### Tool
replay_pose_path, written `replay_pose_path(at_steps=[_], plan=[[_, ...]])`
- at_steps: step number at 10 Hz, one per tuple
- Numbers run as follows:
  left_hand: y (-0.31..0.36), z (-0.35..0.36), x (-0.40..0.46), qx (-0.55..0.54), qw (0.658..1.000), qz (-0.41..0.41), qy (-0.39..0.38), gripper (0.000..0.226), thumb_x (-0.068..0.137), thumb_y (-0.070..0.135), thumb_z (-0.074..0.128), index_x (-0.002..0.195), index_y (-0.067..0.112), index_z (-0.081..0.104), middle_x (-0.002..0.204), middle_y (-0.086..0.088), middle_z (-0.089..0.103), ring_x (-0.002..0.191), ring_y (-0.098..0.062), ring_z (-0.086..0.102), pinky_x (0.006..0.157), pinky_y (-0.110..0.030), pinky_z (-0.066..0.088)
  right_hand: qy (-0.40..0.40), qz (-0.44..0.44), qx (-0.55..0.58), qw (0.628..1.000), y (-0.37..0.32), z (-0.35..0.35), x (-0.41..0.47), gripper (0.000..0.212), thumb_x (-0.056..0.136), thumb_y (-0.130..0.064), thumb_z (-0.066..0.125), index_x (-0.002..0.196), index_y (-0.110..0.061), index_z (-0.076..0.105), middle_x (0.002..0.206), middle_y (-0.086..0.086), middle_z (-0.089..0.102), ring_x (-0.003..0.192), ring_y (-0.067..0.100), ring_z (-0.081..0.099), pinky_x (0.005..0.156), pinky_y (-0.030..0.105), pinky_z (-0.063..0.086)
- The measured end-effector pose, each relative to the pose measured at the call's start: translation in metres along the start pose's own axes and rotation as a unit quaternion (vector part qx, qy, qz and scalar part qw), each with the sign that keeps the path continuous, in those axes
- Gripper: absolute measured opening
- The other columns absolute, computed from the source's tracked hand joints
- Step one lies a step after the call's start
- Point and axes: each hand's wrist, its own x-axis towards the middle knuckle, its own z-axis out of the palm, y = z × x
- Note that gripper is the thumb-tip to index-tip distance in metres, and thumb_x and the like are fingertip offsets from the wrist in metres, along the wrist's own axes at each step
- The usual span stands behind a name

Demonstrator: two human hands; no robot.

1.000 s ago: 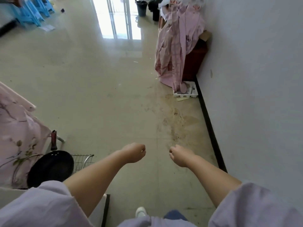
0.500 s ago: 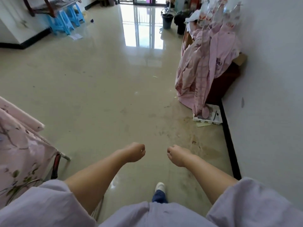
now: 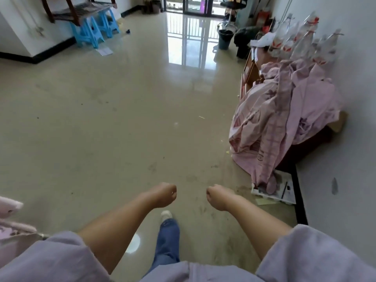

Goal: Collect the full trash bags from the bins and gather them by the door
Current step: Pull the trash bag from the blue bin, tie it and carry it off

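Observation:
My left hand (image 3: 165,194) and my right hand (image 3: 218,197) are held out in front of me over the tiled floor, both curled into fists with nothing in them. Far across the room a dark bucket-like bin (image 3: 225,39) stands on the floor near the glass balcony door (image 3: 195,6). Beside it, to the right, sits a dark black bag or bin (image 3: 243,42); I cannot make out its contents. My leg in blue jeans and a white shoe (image 3: 166,214) steps forward below my hands.
A pile of pink bedding (image 3: 284,123) drapes over furniture along the right wall, with a white tray (image 3: 282,190) at its foot. Blue plastic stools (image 3: 95,31) carry a wooden table at the far left. Pink fabric (image 3: 10,220) juts in at the lower left.
I have walked forward and my view has tilted up, so the far door and bins have come into sight. The frying pan and wire rack at the left have dropped out of view. Both fists stay closed.

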Motion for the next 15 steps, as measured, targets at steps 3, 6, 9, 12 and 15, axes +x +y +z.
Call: replay_pose_path(at_steps=[3, 6, 9, 12, 15], plan=[[-0.04, -0.168, 0.184, 0.027, 0.999, 0.022, 0.0, 0.032, 0.096, 0.022, 0.038, 0.114, 0.008, 0.06, 0.119, -0.015, 0.062, 0.106, -0.031, 0.059, 0.088, -0.032, 0.048, 0.023, 0.044, 0.038, 0.998, 0.014, -0.145, 0.175, 0.033, 0.098, -0.022, 0.034, 0.117, -0.009, 0.057, 0.126, 0.015, 0.056, 0.111, 0.032, 0.058, 0.084, 0.031, 0.045], [-0.04, -0.29, 0.372, 0.055, 0.997, 0.05, -0.012, 0.031, 0.095, 0.024, 0.038, 0.112, 0.01, 0.06, 0.119, -0.014, 0.063, 0.106, -0.032, 0.058, 0.089, -0.035, 0.048, 0.028, 0.062, 0.087, 0.994, 0.068, -0.269, 0.344, 0.033, 0.098, -0.022, 0.034, 0.116, -0.007, 0.056, 0.125, 0.016, 0.057, 0.109, 0.034, 0.057, 0.089, 0.036, 0.046], [-0.022, -0.432, 0.565, -0.012, 1.0, 0.016, 0.02, 0.031, 0.096, 0.018, 0.038, 0.112, 0.003, 0.06, 0.117, -0.017, 0.061, 0.105, -0.033, 0.058, 0.09, -0.035, 0.047, 0.018, 0.04, 0.087, 0.995, 0.147, -0.424, 0.537, 0.029, 0.096, -0.017, 0.038, 0.112, -0.005, 0.058, 0.116, 0.02, 0.06, 0.106, 0.035, 0.059, 0.086, 0.032, 0.046], [-0.049, -0.564, 0.746, -0.033, 0.999, 0.0, 0.029, 0.031, 0.094, 0.017, 0.039, 0.112, 0.004, 0.061, 0.119, -0.017, 0.063, 0.105, -0.032, 0.059, 0.09, -0.035, 0.048, 0.01, 0.001, 0.025, 1.0, 0.166, -0.566, 0.733, 0.034, 0.1, -0.02, 0.032, 0.12, -0.005, 0.055, 0.127, 0.019, 0.055, 0.112, 0.034, 0.056, 0.088, 0.031, 0.046], [-0.084, -0.748, 0.948, 0.017, 0.999, 0.022, 0.02, 0.029, 0.094, 0.017, 0.038, 0.108, 0.004, 0.061, 0.113, -0.016, 0.063, 0.1, -0.032, 0.06, 0.083, -0.032, 0.047, 0.03, 0.046, 0.105, 0.993, 0.184, -0.717, 0.925, 0.028, 0.095, -0.018, 0.04, 0.113, -0.005, 0.058, 0.113, 0.018, 0.062, 0.105, 0.034, 0.06, 0.085, 0.033, 0.046]])
